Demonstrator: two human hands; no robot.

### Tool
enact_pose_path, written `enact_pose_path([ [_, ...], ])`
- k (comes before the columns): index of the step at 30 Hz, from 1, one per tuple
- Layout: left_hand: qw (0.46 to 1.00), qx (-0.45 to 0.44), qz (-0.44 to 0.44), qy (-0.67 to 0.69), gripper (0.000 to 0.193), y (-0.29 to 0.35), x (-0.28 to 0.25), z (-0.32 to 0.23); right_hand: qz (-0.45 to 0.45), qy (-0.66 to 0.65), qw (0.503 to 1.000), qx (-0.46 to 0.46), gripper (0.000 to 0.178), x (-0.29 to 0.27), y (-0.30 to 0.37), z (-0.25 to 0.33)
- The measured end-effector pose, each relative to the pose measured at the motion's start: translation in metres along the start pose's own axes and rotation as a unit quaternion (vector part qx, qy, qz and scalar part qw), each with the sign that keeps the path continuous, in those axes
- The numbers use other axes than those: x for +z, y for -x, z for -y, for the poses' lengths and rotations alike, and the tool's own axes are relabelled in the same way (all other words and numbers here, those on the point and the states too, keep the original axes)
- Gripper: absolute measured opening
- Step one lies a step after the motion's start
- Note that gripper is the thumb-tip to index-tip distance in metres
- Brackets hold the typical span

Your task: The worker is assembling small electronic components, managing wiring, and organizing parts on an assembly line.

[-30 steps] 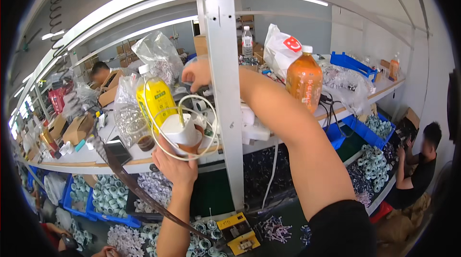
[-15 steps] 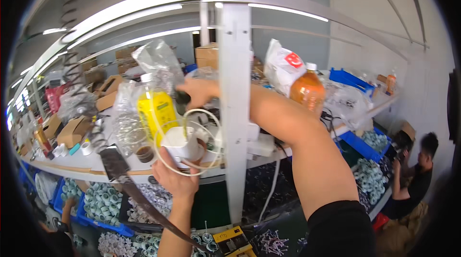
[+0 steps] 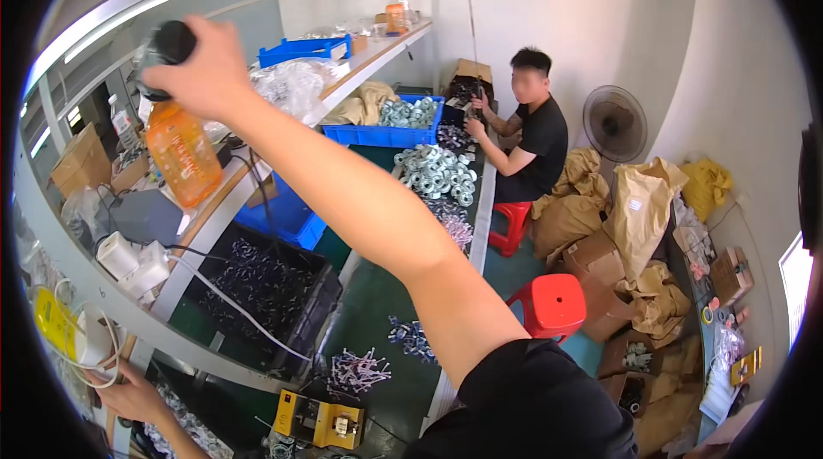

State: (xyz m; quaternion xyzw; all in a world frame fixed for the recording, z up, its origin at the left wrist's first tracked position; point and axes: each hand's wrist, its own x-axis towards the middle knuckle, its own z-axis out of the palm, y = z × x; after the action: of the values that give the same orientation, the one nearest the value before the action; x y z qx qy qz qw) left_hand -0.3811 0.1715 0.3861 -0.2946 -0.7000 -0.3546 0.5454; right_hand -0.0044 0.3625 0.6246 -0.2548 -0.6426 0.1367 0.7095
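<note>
My right hand [image 3: 210, 69] is raised at the upper left, its fingers closed round a dark-lidded container [image 3: 171, 43] that looks like a clear cup or bottle. Just below it, on the shelf, stands a bottle of orange drink [image 3: 182, 155]. Down at the left edge, my left hand [image 3: 135, 395] is closed against a white box-shaped device [image 3: 91, 336] with a looped white cable. The fingers on that device are partly hidden. Beside the device is a yellow bottle [image 3: 55, 322].
White power plugs [image 3: 141, 262] sit on the shelf edge. Below are a black crate of small parts [image 3: 330, 288], a yellow-and-black fixture [image 3: 319, 419] and piled grey-green rings [image 3: 435, 172]. A co-worker [image 3: 536, 133] sits beyond, near a red stool [image 3: 549, 305] and a fan [image 3: 615, 123].
The view has swung right and down. My right hand has gone from behind the yellow bottle to above the orange drink, now with the dark-lidded container in it. My left hand stays at the white device.
</note>
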Motion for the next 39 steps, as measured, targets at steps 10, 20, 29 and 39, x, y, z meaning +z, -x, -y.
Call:
enact_pose_path([
  [10,1.0,0.002,0.007,0.014,0.064,0.001,0.003,0.015,-0.263,-0.442,0.824,0.238,0.064,-0.205,0.156,-0.103],
  [20,1.0,0.022,-0.012,0.01,0.062,-0.005,0.002,0.013,-0.366,-0.468,0.746,0.3,0.059,-0.24,0.224,-0.127],
  [29,0.999,0.034,-0.016,0.015,0.062,0.0,0.001,0.003,-0.352,-0.453,0.743,0.344,0.063,-0.246,0.262,-0.131],
  [39,0.999,-0.024,0.033,0.0,0.063,-0.013,-0.017,0.011,-0.262,-0.53,0.727,0.35,0.055,-0.223,0.284,-0.136],
])
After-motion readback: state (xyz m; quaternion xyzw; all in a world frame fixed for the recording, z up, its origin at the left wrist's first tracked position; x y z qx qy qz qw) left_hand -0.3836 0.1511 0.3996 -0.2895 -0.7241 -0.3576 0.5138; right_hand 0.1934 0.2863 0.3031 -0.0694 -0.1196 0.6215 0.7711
